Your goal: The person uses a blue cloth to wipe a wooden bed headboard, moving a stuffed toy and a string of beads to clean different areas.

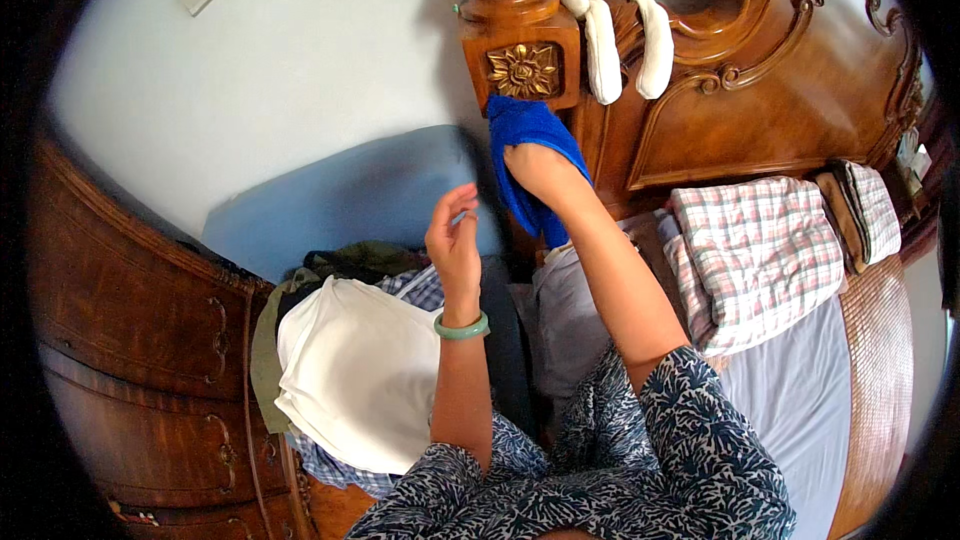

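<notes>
My right hand (pixel 541 169) presses a blue cloth (pixel 529 127) against the carved wooden bedpost (pixel 480 30), just under its gilded flower panel. Part of the cloth is wrapped over my fingers, and a loose end hangs down below. My left hand (pixel 454 240) is raised in the air with fingers slightly curled and holds nothing; a green bangle (pixel 461 326) circles its wrist. Above the cloth, a cream stuffed toy's long legs (pixel 604 52) dangle from the headboard (pixel 765 120) beside the post.
A blue chair (pixel 352 195) against the wall bears piled clothes, with a white garment (pixel 360 375) on top. On the left stands a dark wooden chest of drawers (pixel 142 315). Folded plaid bedding (pixel 757 262) lies on the bed at the right, over a grey sheet (pixel 787 405).
</notes>
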`<state>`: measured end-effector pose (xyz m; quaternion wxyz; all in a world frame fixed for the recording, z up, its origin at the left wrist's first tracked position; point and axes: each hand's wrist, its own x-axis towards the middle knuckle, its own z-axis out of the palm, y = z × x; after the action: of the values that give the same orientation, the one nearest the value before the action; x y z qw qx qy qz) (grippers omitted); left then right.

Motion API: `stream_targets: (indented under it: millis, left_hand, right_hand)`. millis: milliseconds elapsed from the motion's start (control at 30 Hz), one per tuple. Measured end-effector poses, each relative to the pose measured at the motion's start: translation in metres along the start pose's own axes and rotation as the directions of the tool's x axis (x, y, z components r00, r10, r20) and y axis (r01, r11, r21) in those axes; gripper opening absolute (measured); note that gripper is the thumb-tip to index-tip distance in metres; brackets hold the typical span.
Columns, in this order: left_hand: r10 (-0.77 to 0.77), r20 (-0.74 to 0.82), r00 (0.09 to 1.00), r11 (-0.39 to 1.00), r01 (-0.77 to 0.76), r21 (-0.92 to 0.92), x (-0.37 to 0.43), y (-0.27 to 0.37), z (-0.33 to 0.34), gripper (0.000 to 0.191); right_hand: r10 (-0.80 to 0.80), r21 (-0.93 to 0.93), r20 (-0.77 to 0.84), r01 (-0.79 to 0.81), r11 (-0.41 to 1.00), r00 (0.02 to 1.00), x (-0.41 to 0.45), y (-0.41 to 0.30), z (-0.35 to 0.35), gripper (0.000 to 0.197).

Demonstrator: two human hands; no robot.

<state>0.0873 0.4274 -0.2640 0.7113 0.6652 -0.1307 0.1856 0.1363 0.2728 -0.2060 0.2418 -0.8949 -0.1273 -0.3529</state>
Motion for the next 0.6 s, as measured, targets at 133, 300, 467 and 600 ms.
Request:
stream_targets:
  millis: [133, 300, 467, 600]
  left_hand:
    - [0.001, -0.019, 1.000, 0.999, 0.000, 0.033, -0.001, 0.001, 0.000, 0.029]
    - [0.018, -0.001, 1.000, 0.997, -0.018, 0.073, -0.005, 0.001, -0.004, 0.026]
    - [0.045, -0.024, 0.999, 0.989, -0.042, 0.143, -0.006, 0.004, -0.008, 0.026]
    - [0.057, -0.008, 0.998, 0.991, -0.055, 0.122, -0.004, 0.008, -0.001, 0.025]
  right_hand:
    - [0.108, 0.030, 0.023, -0.109, 0.994, 0.994, 0.002, -0.007, -0.011, 0.018]
    - [0.293, -0.001, 0.068, -0.293, 0.956, 0.954, 0.004, -0.025, -0.027, 0.018]
    - [0.150, -0.087, 0.151, -0.138, 0.987, 0.977, 0.004, -0.013, -0.007, 0.018]
    - [0.110, 0.284, -0.139, -0.067, 0.957, 0.984, -0.003, -0.003, 0.020, 0.026]
